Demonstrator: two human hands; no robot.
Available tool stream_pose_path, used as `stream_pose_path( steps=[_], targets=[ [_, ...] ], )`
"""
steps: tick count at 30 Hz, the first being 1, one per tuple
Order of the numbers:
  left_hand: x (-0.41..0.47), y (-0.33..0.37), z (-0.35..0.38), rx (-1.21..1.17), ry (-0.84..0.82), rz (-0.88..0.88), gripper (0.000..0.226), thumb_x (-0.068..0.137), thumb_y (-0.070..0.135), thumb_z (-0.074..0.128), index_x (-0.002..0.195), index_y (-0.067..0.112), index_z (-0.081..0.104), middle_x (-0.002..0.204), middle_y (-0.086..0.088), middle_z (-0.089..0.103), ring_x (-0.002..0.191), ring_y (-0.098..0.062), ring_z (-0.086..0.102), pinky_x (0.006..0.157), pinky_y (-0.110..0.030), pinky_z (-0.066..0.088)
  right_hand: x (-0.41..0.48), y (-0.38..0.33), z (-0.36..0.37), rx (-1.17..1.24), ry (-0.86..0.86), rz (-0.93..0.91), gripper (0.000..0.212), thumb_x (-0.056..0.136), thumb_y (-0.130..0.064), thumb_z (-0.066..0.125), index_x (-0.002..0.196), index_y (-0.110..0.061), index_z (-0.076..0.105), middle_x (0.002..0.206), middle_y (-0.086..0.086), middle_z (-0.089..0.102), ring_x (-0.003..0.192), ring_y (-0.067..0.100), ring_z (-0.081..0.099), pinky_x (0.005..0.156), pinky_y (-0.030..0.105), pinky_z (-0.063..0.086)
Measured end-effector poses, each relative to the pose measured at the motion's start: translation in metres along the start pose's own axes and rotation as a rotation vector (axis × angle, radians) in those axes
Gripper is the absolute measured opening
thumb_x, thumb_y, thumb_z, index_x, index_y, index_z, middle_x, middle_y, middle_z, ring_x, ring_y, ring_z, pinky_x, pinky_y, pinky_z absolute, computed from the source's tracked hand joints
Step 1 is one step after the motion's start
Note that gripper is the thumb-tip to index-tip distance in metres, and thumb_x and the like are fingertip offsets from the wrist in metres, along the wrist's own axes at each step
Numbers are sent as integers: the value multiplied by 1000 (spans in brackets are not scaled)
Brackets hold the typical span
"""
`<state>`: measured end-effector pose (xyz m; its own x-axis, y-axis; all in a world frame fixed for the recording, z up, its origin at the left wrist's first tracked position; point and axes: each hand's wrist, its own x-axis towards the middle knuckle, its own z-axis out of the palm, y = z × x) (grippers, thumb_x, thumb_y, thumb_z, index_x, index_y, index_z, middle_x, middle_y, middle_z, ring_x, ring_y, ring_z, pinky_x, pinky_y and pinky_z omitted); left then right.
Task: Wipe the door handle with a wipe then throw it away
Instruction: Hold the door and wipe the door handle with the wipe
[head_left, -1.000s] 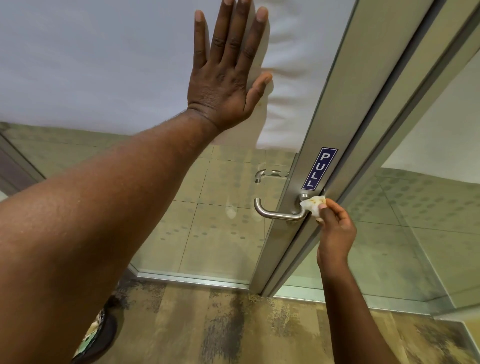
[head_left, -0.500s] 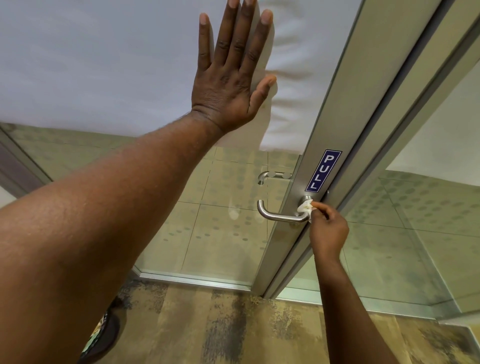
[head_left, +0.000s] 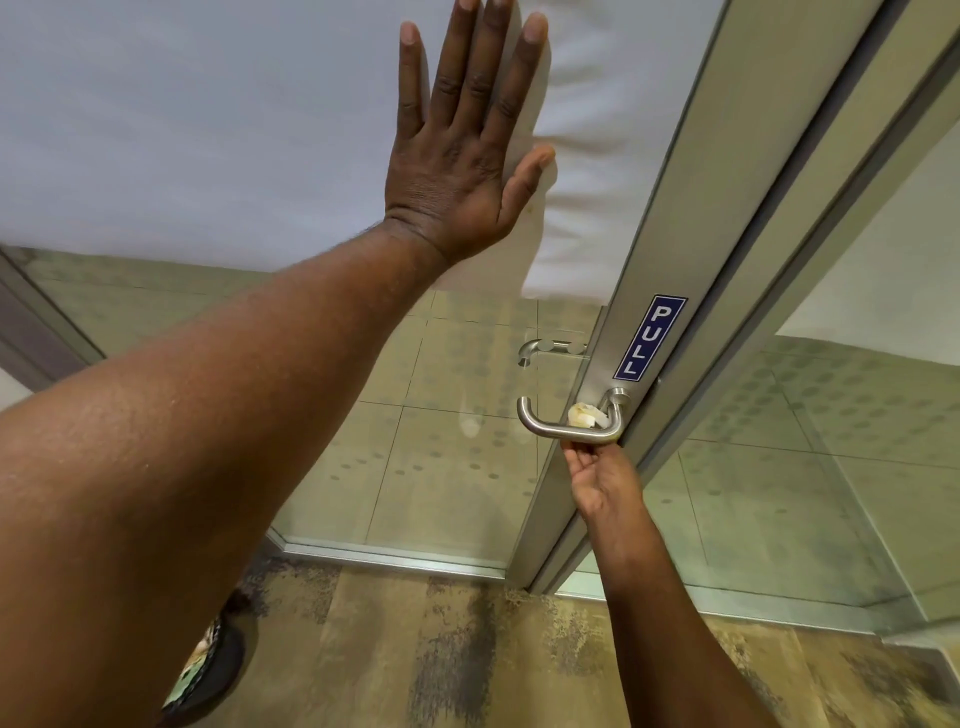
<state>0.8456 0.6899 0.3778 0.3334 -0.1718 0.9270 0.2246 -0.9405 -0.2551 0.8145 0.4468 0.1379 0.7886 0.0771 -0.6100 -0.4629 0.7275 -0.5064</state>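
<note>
A brushed-steel lever door handle (head_left: 545, 426) juts from the metal door frame, just below a blue PULL sticker (head_left: 649, 338). A crumpled white wipe (head_left: 586, 414) sits behind the handle's bar near its base. My right hand (head_left: 602, 478) reaches up from below the handle, its fingertips hidden behind the bar and pinching the wipe against it. My left hand (head_left: 462, 150) is flat on the frosted upper part of the glass door, fingers spread, holding nothing.
The door's lower half is clear glass (head_left: 441, 441), showing a second handle (head_left: 550, 349) on the far side. A metal door frame (head_left: 753, 260) runs diagonally at right. Patterned brown carpet (head_left: 467, 649) lies below. A dark rounded object (head_left: 208, 670) sits low left.
My right hand has dropped from the handle's base beside the frame to under the bar, and the wipe has moved leftward behind the bar. My left hand stays pressed on the door.
</note>
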Motion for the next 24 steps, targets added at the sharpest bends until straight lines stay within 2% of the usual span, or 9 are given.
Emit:
stream_pose_path(
  steps=[3, 6, 8, 10, 12, 14, 16, 19, 24],
  targets=[
    [0, 2, -1, 5, -5, -1, 72, 108, 59, 30, 159, 8, 26, 162, -26, 36, 150, -43, 30, 125, -61, 5, 1, 0, 9, 24, 24, 51, 15, 100, -2, 58, 110, -4, 69, 103, 14, 75, 84, 22, 75, 62, 33, 62],
    [1, 1, -3, -2, -9, 0, 73, 108, 58, 31, 159, 7, 28, 162, -27, 35, 149, -43, 29, 123, -58, -1, 3, -4, 9, 92, 61, 44, 16, 98, 2, 59, 111, 1, 68, 81, 14, 78, 65, 21, 78, 51, 30, 61],
    [0, 0, -4, 10, -20, -1, 73, 108, 58, 31, 159, 7, 27, 162, -27, 36, 150, -43, 30, 124, -61, 5, 5, -8, 6, 110, 88, 28, 15, 98, 3, 58, 110, 2, 66, 75, 14, 78, 64, 21, 77, 51, 30, 61],
    [0, 1, -6, 18, -33, -1, 72, 108, 58, 32, 159, 7, 28, 161, -27, 36, 150, -44, 32, 122, -65, 13, 7, -12, 2, 61, 96, -21, 13, 96, 4, 60, 107, 0, 67, 90, 16, 79, 76, 22, 78, 58, 33, 64],
    [1, 1, -8, 17, -42, -2, 73, 108, 57, 32, 159, 6, 30, 161, -27, 37, 149, -44, 33, 119, -66, 16, 9, -14, -3, -31, 117, -117, 14, 93, 7, 62, 103, 0, 70, 105, 19, 76, 90, 28, 77, 74, 40, 65],
    [1, 1, -10, 13, -52, -5, 73, 108, 57, 33, 159, 5, 33, 161, -27, 36, 149, -44, 33, 119, -68, 17, 12, -16, -5, -123, 160, -245, 20, 90, 9, 62, 106, 3, 72, 106, 25, 75, 96, 37, 76, 85, 49, 63],
    [1, 2, -11, 9, -64, -10, 74, 109, 57, 32, 159, 4, 33, 162, -27, 36, 150, -44, 33, 119, -68, 18, 8, -20, -6, -209, 172, -373, 22, 89, 8, 62, 106, 1, 75, 101, 27, 76, 89, 36, 77, 77, 44, 65],
    [2, 3, -12, 15, -67, -17, 74, 109, 58, 33, 159, 5, 33, 161, -27, 37, 150, -44, 34, 119, -67, 18, 4, -24, -8, -395, 193, -559, 25, 89, 2, 65, 98, -15, 80, 90, 12, 80, 73, 18, 74, 64, 25, 60],
    [1, 2, -12, 21, -61, -20, 74, 109, 58, 34, 160, 5, 33, 162, -26, 36, 150, -43, 34, 120, -65, 18, -2, -25, -14, -799, 164, -822, 28, 95, -9, 66, 121, -13, 75, 111, 1, 76, 101, 13, 71, 94, 26, 55]
  ],
)
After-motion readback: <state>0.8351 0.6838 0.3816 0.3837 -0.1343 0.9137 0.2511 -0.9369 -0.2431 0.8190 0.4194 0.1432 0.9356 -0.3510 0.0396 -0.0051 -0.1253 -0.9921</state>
